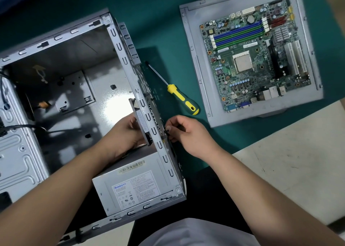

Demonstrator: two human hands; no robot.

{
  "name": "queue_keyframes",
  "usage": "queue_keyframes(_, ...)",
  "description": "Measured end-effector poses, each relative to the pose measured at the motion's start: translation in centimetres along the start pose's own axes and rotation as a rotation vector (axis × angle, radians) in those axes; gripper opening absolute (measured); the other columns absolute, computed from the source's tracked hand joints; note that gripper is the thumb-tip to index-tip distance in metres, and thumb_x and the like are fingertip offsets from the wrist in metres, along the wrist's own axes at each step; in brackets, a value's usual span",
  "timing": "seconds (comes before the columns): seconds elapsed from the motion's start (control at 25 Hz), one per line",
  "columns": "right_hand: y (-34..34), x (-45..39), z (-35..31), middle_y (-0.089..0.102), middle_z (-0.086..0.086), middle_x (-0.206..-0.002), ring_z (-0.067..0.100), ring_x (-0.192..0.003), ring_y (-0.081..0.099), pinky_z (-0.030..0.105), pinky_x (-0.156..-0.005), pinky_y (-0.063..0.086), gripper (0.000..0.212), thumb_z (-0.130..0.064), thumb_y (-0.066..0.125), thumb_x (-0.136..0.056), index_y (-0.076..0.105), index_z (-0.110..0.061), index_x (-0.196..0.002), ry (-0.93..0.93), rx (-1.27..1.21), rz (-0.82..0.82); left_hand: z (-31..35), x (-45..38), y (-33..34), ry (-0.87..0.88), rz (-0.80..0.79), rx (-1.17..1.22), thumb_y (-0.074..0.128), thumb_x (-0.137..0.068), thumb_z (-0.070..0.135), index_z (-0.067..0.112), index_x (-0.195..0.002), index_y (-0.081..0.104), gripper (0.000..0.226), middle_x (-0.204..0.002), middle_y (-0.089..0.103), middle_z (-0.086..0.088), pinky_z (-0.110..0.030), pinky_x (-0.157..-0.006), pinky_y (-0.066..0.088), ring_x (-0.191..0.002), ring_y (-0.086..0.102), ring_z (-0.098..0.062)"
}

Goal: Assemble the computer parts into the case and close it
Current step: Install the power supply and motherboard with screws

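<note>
A: Item one, largest?

B: Computer case (61, 89), grey steel, lying open side up on the green mat (164, 46). Main bay bare; cables (20, 127) trail in at its left edge.

A: Item two?

B: Side panel (194, 46), off the case and well apart to the right, serving as a tray. On it lies the motherboard (255, 59), not yet mounted; its processor socket carries no cooler.

A: Item three?

B: Power supply (130, 184), label up, seated in the near corner of the case. Whether it is screwed down cannot be told.

A: Item four?

B: Fan (141, 118), flat and dark, held against the inside of the case's rear wall. The left hand (127, 131) reaches in and grips it, fingers curled around its frame.

A: Item five?

B: Screwdriver (182, 98), yellow and black, lying untouched on the mat just beside that wall.

A: Smallest?

B: A small dark fastener (167, 131) on the outside of the wall, pinched between thumb and fingertips of the right hand (188, 135). Screw or rivet cannot be told.

A: Progress?

B: Early, by judgement. Supply placed, fan being fixed. Motherboard, wiring and closing panel all remain.
</note>
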State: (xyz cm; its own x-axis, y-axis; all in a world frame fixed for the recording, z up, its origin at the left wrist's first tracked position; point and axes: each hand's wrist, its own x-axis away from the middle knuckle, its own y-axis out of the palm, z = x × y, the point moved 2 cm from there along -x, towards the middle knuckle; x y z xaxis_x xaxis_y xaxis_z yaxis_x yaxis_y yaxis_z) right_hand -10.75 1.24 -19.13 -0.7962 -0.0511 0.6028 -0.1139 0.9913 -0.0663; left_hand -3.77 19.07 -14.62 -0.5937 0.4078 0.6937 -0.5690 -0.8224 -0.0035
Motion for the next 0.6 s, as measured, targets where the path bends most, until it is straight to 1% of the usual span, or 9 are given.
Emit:
queue_keyframes(0.12,-0.17,-0.2,-0.28,0.069,-0.014,-0.08,0.006,-0.076,0.067,0.037,-0.085,0.06,0.019,-0.018,0.064,-0.101,0.067,-0.032,-0.087,0.016,0.002,-0.042,0.11,-0.08,-0.09,0.023,-0.045,-0.028,0.059,-0.085,-0.023,0.007,-0.081,0.063,0.03,-0.063,0.071,0.009,-0.01,-0.055,0.049,-0.058,0.066,0.002)
queue_keyframes(0.24,-0.28,-0.42,-0.48,0.068,-0.016,-0.078,0.005,-0.074,0.067,0.032,-0.081,0.061,0.017,-0.016,0.064,-0.101,0.067,-0.028,-0.088,0.018,-0.003,-0.063,0.18,-0.2,0.0,0.031,-0.075,-0.042,0.057,-0.081,-0.029,0.005,-0.079,0.062,0.035,-0.062,0.071,0.01,-0.01,-0.056,0.05,-0.059,0.066,0.003)
queue_keyframes(0.36,-0.29,-0.59,-0.51,0.068,-0.015,-0.078,0.005,-0.074,0.067,0.025,-0.075,0.059,0.016,-0.015,0.064,-0.1,0.067,-0.026,-0.089,0.024,-0.019,-0.076,0.22,-0.29,0.1,0.033,-0.064,-0.034,0.056,-0.081,-0.03,0.007,-0.073,0.063,0.038,-0.058,0.069,0.01,-0.01,-0.055,0.049,-0.056,0.065,0.002)
queue_keyframes(0.44,-0.27,-0.63,-0.48,0.068,-0.013,-0.078,0.006,-0.074,0.067,0.025,-0.073,0.059,0.015,-0.014,0.064,-0.1,0.068,-0.024,-0.09,0.03,-0.029,-0.08,0.23,-0.3,0.14,0.03,-0.054,-0.025,0.056,-0.082,-0.029,0.014,-0.065,0.068,0.047,-0.056,0.068,0.009,-0.01,-0.053,0.049,-0.054,0.065,0.002)
queue_keyframes(0.52,-0.29,-0.67,-0.47,0.069,-0.012,-0.079,0.007,-0.074,0.067,0.026,-0.074,0.06,0.015,-0.013,0.064,-0.1,0.068,-0.023,-0.09,0.036,-0.038,-0.085,0.2,-0.3,0.16,0.028,-0.051,-0.015,0.056,-0.081,-0.03,0.016,-0.056,0.07,0.054,-0.056,0.068,0.008,-0.01,-0.052,0.049,-0.053,0.064,0.001)
queue_keyframes(0.6,-0.34,-0.73,-0.47,0.069,-0.011,-0.078,0.009,-0.074,0.069,0.027,-0.074,0.061,0.015,-0.012,0.066,-0.099,0.069,-0.022,-0.089,0.056,-0.069,-0.087,0.18,-0.3,0.17,0.036,-0.056,-0.03,0.055,-0.081,-0.03,0.013,-0.066,0.068,0.048,-0.057,0.069,0.009,-0.01,-0.053,0.049,-0.055,0.065,0.002)
